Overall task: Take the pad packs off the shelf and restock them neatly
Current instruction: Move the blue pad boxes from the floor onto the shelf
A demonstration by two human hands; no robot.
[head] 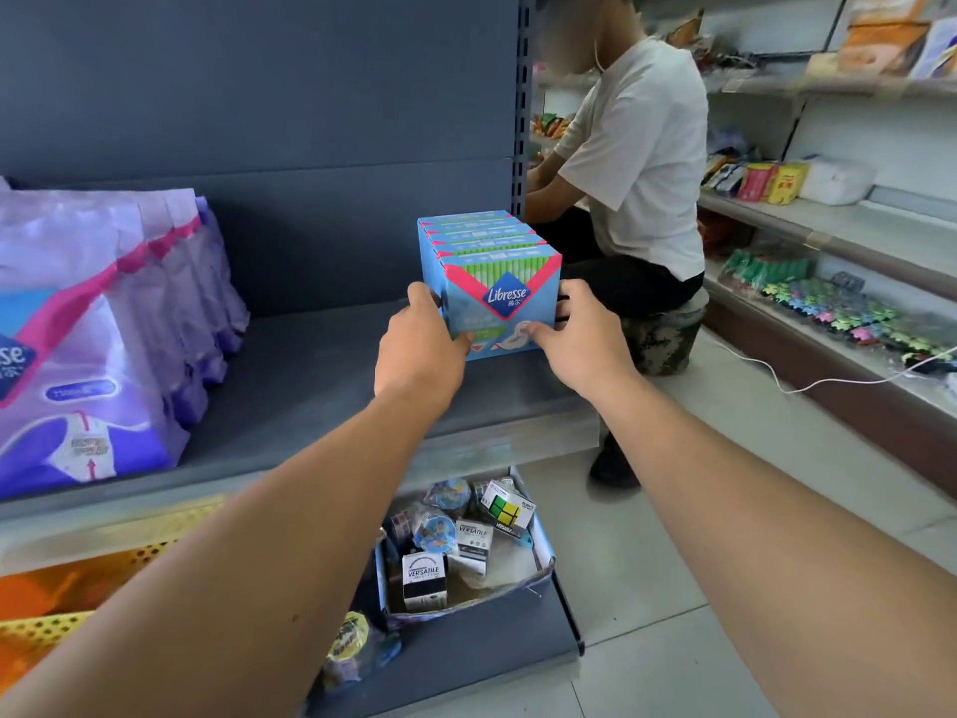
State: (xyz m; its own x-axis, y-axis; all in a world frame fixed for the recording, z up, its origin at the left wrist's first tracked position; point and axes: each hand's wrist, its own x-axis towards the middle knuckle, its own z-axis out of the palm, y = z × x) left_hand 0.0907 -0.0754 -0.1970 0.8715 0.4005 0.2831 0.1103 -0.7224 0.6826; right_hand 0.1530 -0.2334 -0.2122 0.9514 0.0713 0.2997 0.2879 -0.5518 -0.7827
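Note:
A row of several blue Libresse pad boxes stands upright at the right end of the dark grey shelf. My left hand grips the row's left side, thumb on the front box's lower corner. My right hand grips the right side, thumb on the front face. Several purple Libresse pad packs stand in a row at the left end of the same shelf.
A person in a white shirt sits on a stool just right of the shelf upright. Below, a cardboard tray holds small toys and boxes. Stocked shelves line the right wall across a tiled aisle.

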